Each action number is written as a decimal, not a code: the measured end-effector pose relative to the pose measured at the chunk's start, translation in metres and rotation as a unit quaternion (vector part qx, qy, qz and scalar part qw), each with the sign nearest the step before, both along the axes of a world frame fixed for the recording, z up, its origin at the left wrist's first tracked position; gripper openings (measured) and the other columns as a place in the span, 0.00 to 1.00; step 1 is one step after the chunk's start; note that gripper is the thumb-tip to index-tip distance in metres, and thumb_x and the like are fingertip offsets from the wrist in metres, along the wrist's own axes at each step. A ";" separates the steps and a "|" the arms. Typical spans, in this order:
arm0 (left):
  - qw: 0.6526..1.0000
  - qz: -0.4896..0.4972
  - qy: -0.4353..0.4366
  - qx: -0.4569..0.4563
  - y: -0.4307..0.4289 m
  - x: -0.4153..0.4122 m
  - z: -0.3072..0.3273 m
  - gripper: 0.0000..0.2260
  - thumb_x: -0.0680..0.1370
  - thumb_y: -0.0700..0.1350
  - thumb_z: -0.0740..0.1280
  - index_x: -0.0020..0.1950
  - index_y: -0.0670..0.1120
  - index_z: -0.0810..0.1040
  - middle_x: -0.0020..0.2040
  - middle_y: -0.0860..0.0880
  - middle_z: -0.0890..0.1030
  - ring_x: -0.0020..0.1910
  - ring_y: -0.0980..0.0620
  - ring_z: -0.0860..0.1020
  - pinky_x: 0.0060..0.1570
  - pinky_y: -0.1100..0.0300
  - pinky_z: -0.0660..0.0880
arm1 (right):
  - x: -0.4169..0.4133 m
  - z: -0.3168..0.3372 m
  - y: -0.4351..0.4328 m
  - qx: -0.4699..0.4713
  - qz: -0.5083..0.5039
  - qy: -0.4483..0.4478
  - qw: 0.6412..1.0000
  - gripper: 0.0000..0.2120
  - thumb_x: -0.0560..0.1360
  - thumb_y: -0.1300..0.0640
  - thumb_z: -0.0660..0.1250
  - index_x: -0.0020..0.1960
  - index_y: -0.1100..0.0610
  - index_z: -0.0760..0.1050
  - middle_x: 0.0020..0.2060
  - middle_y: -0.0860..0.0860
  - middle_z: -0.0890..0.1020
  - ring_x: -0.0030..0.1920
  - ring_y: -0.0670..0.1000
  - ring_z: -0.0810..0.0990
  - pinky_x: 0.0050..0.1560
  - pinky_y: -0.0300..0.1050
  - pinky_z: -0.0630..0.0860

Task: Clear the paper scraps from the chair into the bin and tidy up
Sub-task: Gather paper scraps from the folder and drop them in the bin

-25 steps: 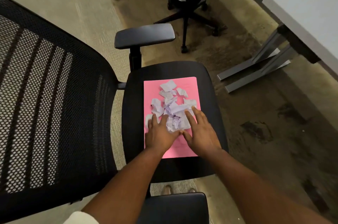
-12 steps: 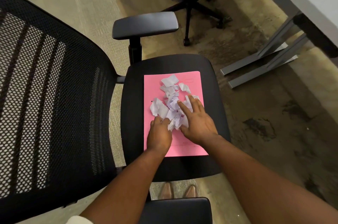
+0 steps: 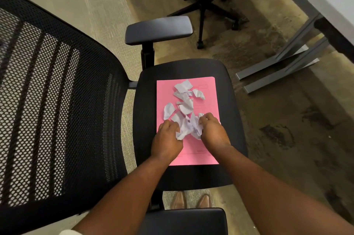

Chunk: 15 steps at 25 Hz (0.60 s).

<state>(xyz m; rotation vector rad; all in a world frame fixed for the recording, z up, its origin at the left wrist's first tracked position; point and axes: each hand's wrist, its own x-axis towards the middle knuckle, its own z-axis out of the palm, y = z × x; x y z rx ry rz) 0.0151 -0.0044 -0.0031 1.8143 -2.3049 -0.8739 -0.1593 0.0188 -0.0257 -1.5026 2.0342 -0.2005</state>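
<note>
A black office chair (image 3: 145,119) stands below me with a pink folder (image 3: 208,150) lying flat on its seat. Several white paper scraps (image 3: 183,100) are scattered over the folder's far half. My left hand (image 3: 166,139) and my right hand (image 3: 212,131) rest on the folder side by side, fingers curled around a bunched clump of scraps (image 3: 188,127) squeezed between them. No bin is in view.
The chair's mesh backrest (image 3: 47,110) fills the left side, one armrest (image 3: 159,28) is beyond the seat and another (image 3: 183,221) near me. A second office chair's base (image 3: 203,10) and a desk's grey legs (image 3: 277,70) stand on the stained carpet to the right.
Both hands have drawn back toward me and curled from flat to closed, gathering the nearer scraps into a clump between them. The far scraps stay where they lay.
</note>
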 end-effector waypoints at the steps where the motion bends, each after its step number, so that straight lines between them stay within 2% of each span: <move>1: 1.000 -0.002 0.004 -0.004 -0.002 0.000 0.002 0.08 0.72 0.40 0.72 0.48 0.47 0.76 0.50 0.50 0.74 0.48 0.48 0.74 0.38 0.54 0.74 | -0.001 0.001 0.000 -0.004 -0.013 -0.008 1.000 0.13 0.75 0.63 0.68 0.60 0.56 0.75 0.57 0.53 0.76 0.50 0.54 0.77 0.48 0.47 0.77; 4: 1.000 -0.006 0.011 -0.017 -0.006 -0.002 0.007 0.08 0.72 0.40 0.71 0.49 0.45 0.75 0.48 0.49 0.75 0.47 0.47 0.74 0.37 0.54 0.72 | -0.006 0.007 0.000 -0.020 -0.041 -0.012 0.999 0.11 0.77 0.64 0.66 0.58 0.57 0.76 0.55 0.53 0.78 0.48 0.55 0.78 0.46 0.47 0.76; 7: 1.000 0.018 0.015 -0.012 -0.012 -0.004 0.017 0.12 0.72 0.38 0.70 0.53 0.46 0.71 0.47 0.48 0.75 0.46 0.45 0.76 0.37 0.55 0.71 | -0.012 0.016 0.002 -0.029 -0.085 -0.030 0.996 0.15 0.79 0.62 0.65 0.65 0.53 0.73 0.59 0.52 0.78 0.53 0.55 0.79 0.50 0.49 0.79; 10: 0.998 0.058 0.006 0.002 -0.021 -0.005 0.026 0.16 0.73 0.38 0.69 0.55 0.47 0.66 0.46 0.46 0.76 0.44 0.43 0.78 0.37 0.50 0.76 | -0.016 0.023 0.006 -0.037 -0.112 -0.042 0.992 0.18 0.79 0.60 0.65 0.68 0.51 0.72 0.62 0.51 0.78 0.56 0.55 0.79 0.54 0.50 0.80; 12: 0.998 0.067 -0.010 0.009 -0.029 -0.006 0.027 0.19 0.73 0.38 0.69 0.60 0.46 0.66 0.50 0.43 0.77 0.47 0.41 0.78 0.43 0.46 0.78 | -0.018 0.024 0.010 -0.050 -0.125 -0.053 0.989 0.18 0.79 0.57 0.66 0.68 0.50 0.71 0.62 0.50 0.78 0.56 0.54 0.80 0.54 0.50 0.80; 15: 0.995 0.090 -0.031 0.017 -0.039 -0.010 0.022 0.19 0.73 0.38 0.70 0.62 0.44 0.68 0.59 0.43 0.73 0.53 0.41 0.77 0.48 0.46 0.78 | -0.018 0.024 0.019 -0.061 -0.148 -0.066 0.985 0.20 0.77 0.54 0.68 0.68 0.48 0.71 0.62 0.48 0.77 0.57 0.52 0.80 0.54 0.49 0.81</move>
